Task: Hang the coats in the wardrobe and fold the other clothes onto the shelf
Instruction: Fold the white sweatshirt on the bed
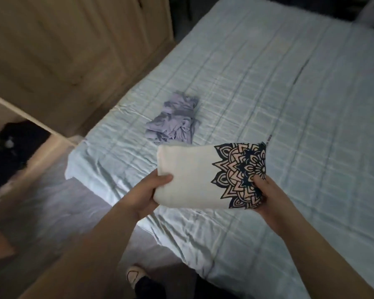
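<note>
A folded white garment (190, 175) with a dark mandala print on its right part is held above the bed's near corner. My left hand (147, 195) grips its left end, thumb on top. My right hand (266, 195) grips the printed right end, thumb on the pattern. A crumpled lilac garment (173, 121) lies on the bed beyond the folded one. At the left stands the wooden wardrobe (58, 50), its doors shut at the top of the view.
The bed (289, 93) with a pale blue checked cover fills the right and middle. At the left, a light board edge (30, 117) frames an opening with dark items (11, 152) inside. A slippered foot (134, 275) shows on the floor below.
</note>
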`<state>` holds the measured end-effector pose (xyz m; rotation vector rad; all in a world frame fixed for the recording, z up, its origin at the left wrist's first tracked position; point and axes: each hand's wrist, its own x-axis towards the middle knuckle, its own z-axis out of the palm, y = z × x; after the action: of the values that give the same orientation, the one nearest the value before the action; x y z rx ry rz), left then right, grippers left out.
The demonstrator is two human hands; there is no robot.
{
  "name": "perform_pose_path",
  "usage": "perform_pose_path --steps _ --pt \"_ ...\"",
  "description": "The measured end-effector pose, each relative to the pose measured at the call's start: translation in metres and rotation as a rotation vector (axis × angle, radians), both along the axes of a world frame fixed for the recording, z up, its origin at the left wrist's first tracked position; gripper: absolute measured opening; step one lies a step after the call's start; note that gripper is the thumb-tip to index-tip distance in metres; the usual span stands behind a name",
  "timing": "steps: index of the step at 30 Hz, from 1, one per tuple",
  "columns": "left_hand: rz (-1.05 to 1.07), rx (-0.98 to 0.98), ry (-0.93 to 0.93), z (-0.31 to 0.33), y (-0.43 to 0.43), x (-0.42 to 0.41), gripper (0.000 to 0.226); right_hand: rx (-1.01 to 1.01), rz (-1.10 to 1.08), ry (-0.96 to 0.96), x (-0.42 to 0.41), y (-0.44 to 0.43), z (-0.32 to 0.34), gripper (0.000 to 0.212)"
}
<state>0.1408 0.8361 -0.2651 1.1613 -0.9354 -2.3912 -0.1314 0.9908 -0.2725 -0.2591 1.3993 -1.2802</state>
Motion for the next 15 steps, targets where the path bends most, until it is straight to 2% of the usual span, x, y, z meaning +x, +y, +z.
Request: perform_pose_path --steps 2,3,8,15 --pt "0.071 -0.058 0.022 0.034 -0.003 0.062 0.060 -0.051 0.052 0.028 0.049 -0.028 0.027 0.044" --pt "0.119 -0.086 0.030 0.051 -0.005 0.096 0.061 -0.072 0.079 0.037 0.077 -0.045 0.041 0.038" --pt "0.310 -0.192 0.068 0.131 -0.006 0.285 0.083 -0.129 0.257 0.091 0.252 -0.129 0.112 0.030" --pt "0.669 -0.197 0.036 0.187 0.022 0.511 0.091 -0.280 0.617 0.154 0.489 -0.205 0.181 0.023"
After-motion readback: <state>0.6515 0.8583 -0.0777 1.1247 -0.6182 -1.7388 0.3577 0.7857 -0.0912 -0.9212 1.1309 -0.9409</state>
